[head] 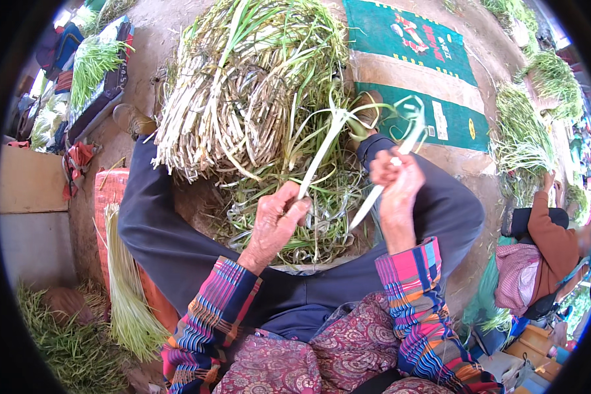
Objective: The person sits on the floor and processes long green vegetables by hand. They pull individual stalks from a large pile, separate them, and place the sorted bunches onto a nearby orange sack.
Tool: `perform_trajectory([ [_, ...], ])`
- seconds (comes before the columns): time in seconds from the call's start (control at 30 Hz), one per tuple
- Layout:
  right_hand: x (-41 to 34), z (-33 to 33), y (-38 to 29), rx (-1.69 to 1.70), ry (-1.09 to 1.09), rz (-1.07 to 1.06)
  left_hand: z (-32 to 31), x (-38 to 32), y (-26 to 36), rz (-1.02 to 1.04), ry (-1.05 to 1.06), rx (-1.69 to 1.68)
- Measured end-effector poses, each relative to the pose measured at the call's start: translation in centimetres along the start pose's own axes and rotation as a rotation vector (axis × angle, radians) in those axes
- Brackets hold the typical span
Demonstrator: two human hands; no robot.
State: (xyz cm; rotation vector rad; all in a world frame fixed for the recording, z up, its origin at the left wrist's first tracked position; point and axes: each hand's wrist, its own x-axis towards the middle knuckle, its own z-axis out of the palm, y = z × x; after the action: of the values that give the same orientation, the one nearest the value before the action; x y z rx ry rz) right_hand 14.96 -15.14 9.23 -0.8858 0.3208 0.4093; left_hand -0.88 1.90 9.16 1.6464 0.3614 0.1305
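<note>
My left hand pinches the lower end of a pale stalk between thumb and fingers; its thin green leaves splay out at the top. In my right hand, slightly blurred, is a white stem with its pointed end slanting down to the left. Green leaves at its upper end are blurred too. Beyond my hands lies a big tied bundle of leafy stalks, its whitish stem ends towards me. Loose green leaves and pale peelings are heaped between my legs, under my hands.
At left, a bunch of pale green stalks lies on an orange woven sack. Cut greens are piled lower left. A green printed sack lies flat at upper right. A co-worker sits at right near more bundles.
</note>
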Motion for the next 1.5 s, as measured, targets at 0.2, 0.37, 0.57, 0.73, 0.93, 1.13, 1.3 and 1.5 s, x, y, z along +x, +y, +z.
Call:
perform_trajectory([
  [0.2, -2.2, 0.8, 3.9, -0.056, -0.199, 0.208, 2.8, 0.4, 0.0, 0.389, -0.053, 0.518],
  [0.37, -2.3, 0.6, 3.9, 0.146, -0.139, 0.210, 2.5, -0.6, -0.5, 0.355, -0.146, 0.597],
  [0.57, 0.8, -2.2, 1.1, 0.185, -0.103, -0.103, 0.1, -2.6, -1.8, 0.240, -0.174, 0.528],
  [0.73, 3.0, -4.4, -3.0, 0.124, -0.033, -0.378, -3.5, -3.2, -2.4, -0.311, 0.081, -0.352],
  [0.93, 2.9, -4.5, -5.6, 0.169, 0.152, -0.505, -6.1, -3.3, -2.9, -0.397, 0.353, -0.511],
  [1.13, 2.3, -3.3, -4.7, 0.153, 0.009, -0.362, -1.7, -4.3, 0.7, 0.206, 0.023, 1.255],
  [1.3, 1.3, -2.6, -3.0, 0.192, -0.046, -0.301, 3.2, -2.7, 1.7, 0.394, -0.047, 0.895],
  [1.5, -0.1, -1.1, -1.6, 0.207, -0.170, -0.225, 4.4, -1.3, -1.8, 0.355, -0.062, 0.602],
])
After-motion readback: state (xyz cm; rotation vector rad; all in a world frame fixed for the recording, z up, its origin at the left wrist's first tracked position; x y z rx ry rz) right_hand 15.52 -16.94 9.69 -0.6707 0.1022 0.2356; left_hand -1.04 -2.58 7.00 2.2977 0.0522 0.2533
